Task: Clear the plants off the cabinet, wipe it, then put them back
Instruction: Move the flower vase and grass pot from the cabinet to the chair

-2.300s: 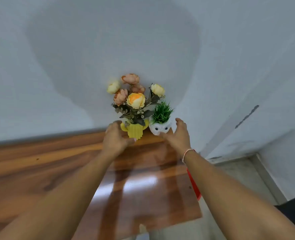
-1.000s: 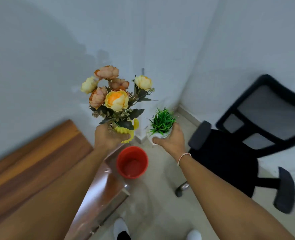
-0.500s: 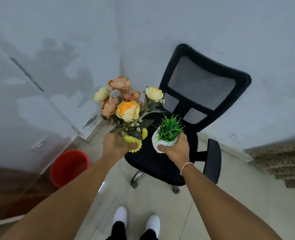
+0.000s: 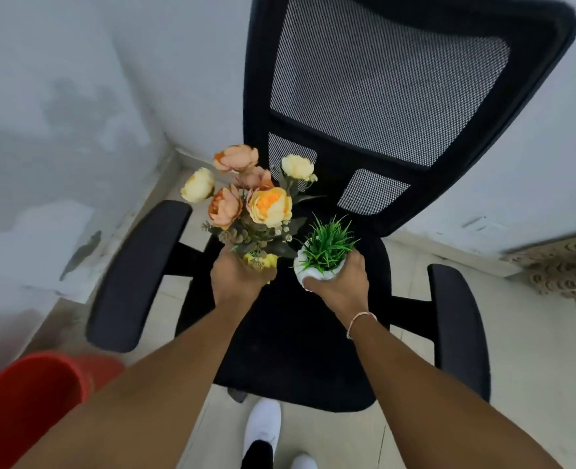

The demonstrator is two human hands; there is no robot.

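My left hand (image 4: pixel 237 277) grips a small yellow pot, mostly hidden by my fingers, that carries a bunch of orange and cream flowers (image 4: pixel 257 201). My right hand (image 4: pixel 339 282) holds a little white pot (image 4: pixel 305 270) with a tuft of green grass (image 4: pixel 328 245). Both plants are upright, side by side, just above the black seat (image 4: pixel 290 346) of an office chair. The cabinet is out of view.
The office chair has a mesh backrest (image 4: pixel 391 82) and two black armrests (image 4: pixel 137 275) (image 4: pixel 459 330) flanking my arms. A red bucket (image 4: pixel 32 404) stands on the tiled floor at the lower left. White walls meet in a corner behind; my white shoes (image 4: pixel 262 424) are below.
I have lifted both plants off the wooden cabinet, turned right past the red bucket, and now face the chair from close up, with the plants over its seat.
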